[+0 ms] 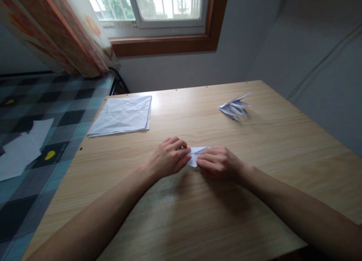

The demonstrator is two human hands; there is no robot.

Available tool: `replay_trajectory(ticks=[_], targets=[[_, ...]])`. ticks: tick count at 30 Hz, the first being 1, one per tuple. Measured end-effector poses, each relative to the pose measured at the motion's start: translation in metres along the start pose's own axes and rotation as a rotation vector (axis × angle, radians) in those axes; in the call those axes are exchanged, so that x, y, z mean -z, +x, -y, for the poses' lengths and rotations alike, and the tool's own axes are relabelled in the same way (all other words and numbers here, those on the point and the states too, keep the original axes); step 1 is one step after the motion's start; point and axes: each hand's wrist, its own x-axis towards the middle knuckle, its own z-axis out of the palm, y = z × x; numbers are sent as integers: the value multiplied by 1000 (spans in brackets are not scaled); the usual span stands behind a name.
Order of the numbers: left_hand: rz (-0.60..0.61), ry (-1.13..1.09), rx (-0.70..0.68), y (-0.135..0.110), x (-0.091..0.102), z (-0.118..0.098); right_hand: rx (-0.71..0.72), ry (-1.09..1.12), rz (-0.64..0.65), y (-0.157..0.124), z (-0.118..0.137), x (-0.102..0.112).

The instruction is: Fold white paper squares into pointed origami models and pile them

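Observation:
A small piece of folded white paper (193, 158) is between my two hands, just above or on the wooden table (181, 118); I cannot tell which. My left hand (171, 157) grips its left side, the thumb and fingers closed on it. On the other side, my right hand (219, 161) pinches the paper with bent fingers. A crease and a slanted flap show in the middle of the paper, while its ends are hidden under my fingers.
A stack of creased white sheets (124, 114) lies at the table's far left. Several folded pointed paper pieces (235, 106) lie at the far right. Left of the table, white paper scraps (25, 150) rest on a checked cloth (70, 121). Behind are a window and an orange curtain (53, 31).

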Motion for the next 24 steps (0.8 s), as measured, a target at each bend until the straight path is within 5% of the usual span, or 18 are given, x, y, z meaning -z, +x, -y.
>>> replay_trajectory(ticks=[18, 24], targets=[[-15, -27, 7, 1, -1, 1, 18, -39, -6, 3, 2, 0], [-9, -27, 16, 2, 0, 0, -82, -77, -47, 1, 1, 0]])
